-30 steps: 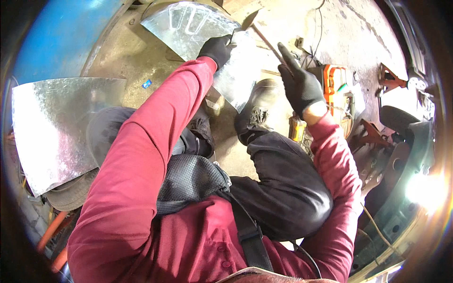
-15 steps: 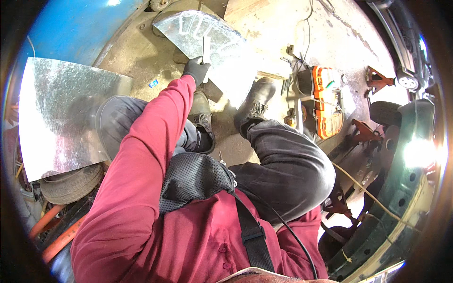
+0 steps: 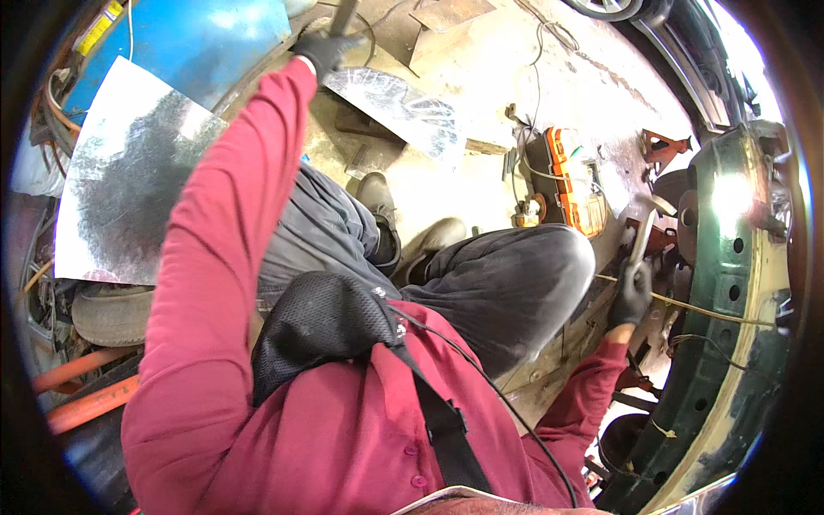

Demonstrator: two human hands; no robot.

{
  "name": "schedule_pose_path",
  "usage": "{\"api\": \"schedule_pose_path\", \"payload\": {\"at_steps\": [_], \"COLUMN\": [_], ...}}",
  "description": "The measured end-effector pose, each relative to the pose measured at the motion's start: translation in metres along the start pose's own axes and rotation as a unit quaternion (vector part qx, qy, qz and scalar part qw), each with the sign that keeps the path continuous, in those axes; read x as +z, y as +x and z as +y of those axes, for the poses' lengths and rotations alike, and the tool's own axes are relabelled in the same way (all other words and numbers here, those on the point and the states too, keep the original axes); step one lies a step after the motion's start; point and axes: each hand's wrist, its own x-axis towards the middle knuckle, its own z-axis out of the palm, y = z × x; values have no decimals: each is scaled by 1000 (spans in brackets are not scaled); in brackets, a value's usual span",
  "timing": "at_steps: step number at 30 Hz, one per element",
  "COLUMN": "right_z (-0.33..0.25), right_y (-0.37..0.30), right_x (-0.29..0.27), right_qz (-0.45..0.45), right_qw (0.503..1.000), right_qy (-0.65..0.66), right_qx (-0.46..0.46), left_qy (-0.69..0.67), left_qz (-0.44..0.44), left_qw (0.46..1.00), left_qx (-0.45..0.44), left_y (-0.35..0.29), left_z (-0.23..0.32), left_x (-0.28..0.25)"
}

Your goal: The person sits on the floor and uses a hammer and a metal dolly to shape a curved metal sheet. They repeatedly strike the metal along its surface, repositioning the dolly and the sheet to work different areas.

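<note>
My gloved left hand (image 3: 324, 53), stretched far forward, is closed around a flat grey metal bar (image 3: 343, 15); the bar's upper end runs out of the picture. Just right of that hand lies a shiny cut piece of sheet metal (image 3: 399, 105) with a rounded edge, on the floor and over a dark block. At the right, my gloved right hand (image 3: 635, 296) grips the handle of a hammer (image 3: 642, 232), its head pointing up beside the green car body part. A larger sheet of metal (image 3: 129, 184) leans at my left, over a tire.
An orange and black toolbox (image 3: 573, 182) stands ahead on the right with cables about it. Beyond it is a red jack stand (image 3: 663, 148). The green car body part (image 3: 725, 266) borders my right side. A blue panel (image 3: 202, 51) is at the far left, orange bars (image 3: 94, 399) at near left.
My left hand has lifted the bar off the cut sheet and moved forward and left. My right hand has come into view at the right with a hammer. The view has shifted somewhat.
</note>
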Motion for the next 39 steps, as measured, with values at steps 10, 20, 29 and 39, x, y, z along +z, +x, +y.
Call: {"api": "schedule_pose_path", "payload": {"at_steps": [10, 20, 29, 39], "right_z": [-85, -20, -18, -21], "right_y": [160, 89, 25, -143], "right_x": [267, 478, 514, 546], "right_qz": [-183, -214, -236, -264], "right_qw": [960, 931, 830, 818], "right_qy": [99, -112, 227, 266], "right_qx": [187, 275, 451, 437], "left_qy": [1, 42, -68, -26], "left_qz": [-4, -31, -30, -9], "left_qw": [1000, 989, 951, 933], "left_qx": [-15, -140, -299, -360], "left_y": [-29, 12, 79, 40], "left_z": [18, -62, -197, -227], "left_x": [-96, -56, 27, 77]}}
